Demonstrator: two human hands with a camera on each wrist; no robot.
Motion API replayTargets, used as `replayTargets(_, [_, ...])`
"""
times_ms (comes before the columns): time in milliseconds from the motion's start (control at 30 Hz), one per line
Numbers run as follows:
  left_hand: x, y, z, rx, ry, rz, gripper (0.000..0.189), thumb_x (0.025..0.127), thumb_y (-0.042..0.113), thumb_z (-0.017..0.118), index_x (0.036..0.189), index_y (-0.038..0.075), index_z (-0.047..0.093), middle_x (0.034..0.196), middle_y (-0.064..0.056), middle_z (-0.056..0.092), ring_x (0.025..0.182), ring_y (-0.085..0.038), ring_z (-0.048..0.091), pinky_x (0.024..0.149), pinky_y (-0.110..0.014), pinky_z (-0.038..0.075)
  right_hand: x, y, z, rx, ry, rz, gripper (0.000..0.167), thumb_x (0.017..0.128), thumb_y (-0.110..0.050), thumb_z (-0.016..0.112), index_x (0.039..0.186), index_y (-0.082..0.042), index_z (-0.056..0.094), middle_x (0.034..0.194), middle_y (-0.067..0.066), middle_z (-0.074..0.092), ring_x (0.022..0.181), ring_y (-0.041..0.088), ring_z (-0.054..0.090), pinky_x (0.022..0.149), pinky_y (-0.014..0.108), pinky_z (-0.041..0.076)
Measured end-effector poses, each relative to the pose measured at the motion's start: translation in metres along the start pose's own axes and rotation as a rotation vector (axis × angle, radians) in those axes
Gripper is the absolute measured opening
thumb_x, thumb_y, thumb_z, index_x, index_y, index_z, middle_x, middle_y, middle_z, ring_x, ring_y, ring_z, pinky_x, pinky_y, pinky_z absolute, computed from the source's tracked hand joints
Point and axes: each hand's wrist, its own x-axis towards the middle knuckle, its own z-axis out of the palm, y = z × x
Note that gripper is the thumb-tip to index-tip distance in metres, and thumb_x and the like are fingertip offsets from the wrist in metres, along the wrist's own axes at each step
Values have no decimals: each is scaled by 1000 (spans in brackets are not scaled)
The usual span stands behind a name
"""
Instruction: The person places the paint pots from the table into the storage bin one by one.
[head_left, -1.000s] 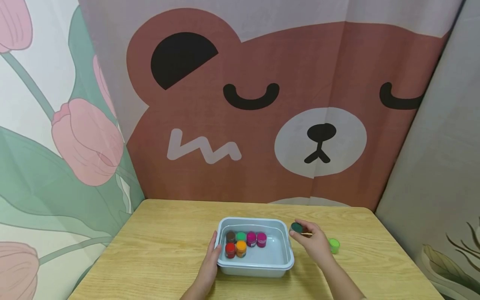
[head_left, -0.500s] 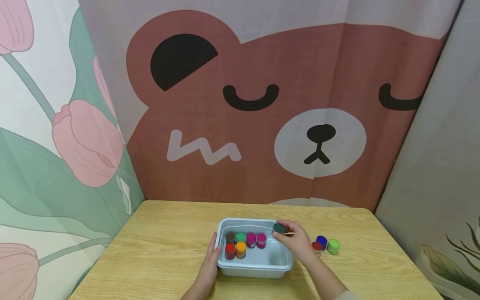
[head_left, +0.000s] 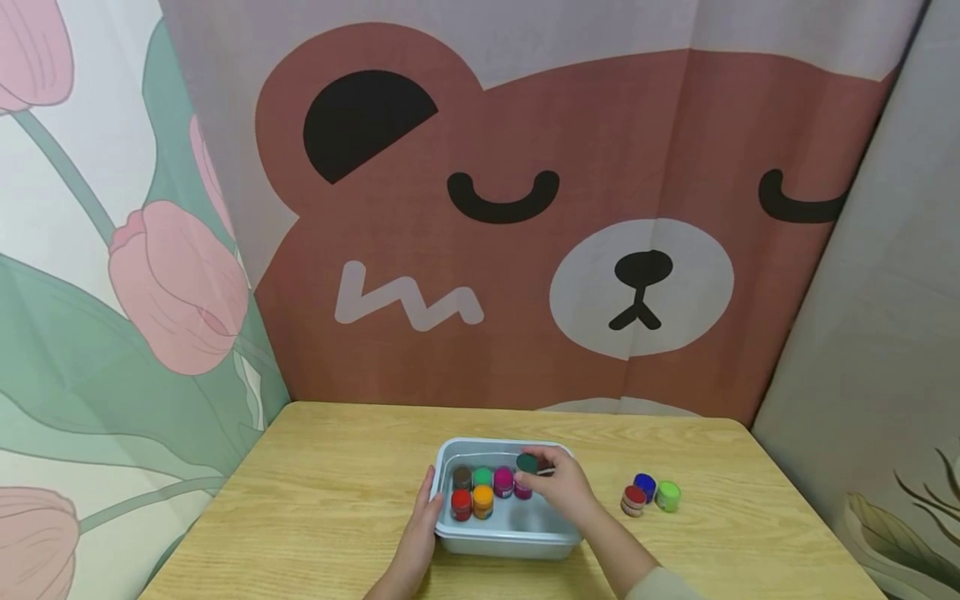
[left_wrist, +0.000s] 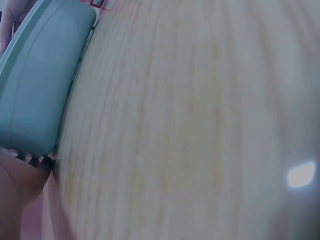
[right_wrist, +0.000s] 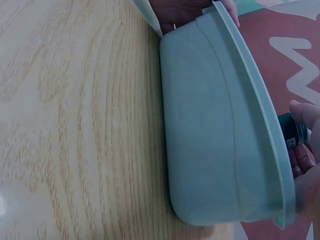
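Note:
A pale blue plastic basin stands on the table. My left hand holds its left end, thumb over the rim and fingers against the outer wall. Above the inside of the basin my right hand pinches a small paint jar with a dark green lid; the right wrist view shows this dark green jar just past the rim. Inside stand a brown jar, a green jar, two magenta jars, a red jar and an orange jar. Right-hand fingers partly cover one magenta jar.
On the wooden table, right of the basin, a dark red jar, a blue jar and a lime green jar stand close together. A bear-print curtain hangs behind the table's back edge.
My right hand has carried the dark green jar leftward, from beside the basin's right rim to over its inside. The dark red and blue jars have come into sight. The left hand stays put.

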Motion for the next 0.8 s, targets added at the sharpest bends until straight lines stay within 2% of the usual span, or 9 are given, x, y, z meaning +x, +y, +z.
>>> replayTargets(333, [-1,0,1,-3,5,13,64,105,43,31,159,15,11,164,-20,7,149,-49,4,113,-74,3,5,2,12,-62,-74,-52,41,77,-9,80,114,3,67,99,11,68,88,17,58,70,22,51])
replayTargets(600, [0,0,0,-1,-3,8,64,105,44,31,159,16,10,164,-20,6,148,-50,4,112,-74,3,8,6,19,-123,-126,-43,41,75,-11,82,112,0,68,97,9,68,87,17,59,73,28,51])
replayTargets(800, [0,-1,0,1,-8,8,64,105,45,30,159,17,11,165,-19,7,149,-49,3,113,-74,2,12,8,23,-155,-165,-23,38,74,-12,83,108,-4,69,99,9,69,87,15,58,74,28,49])
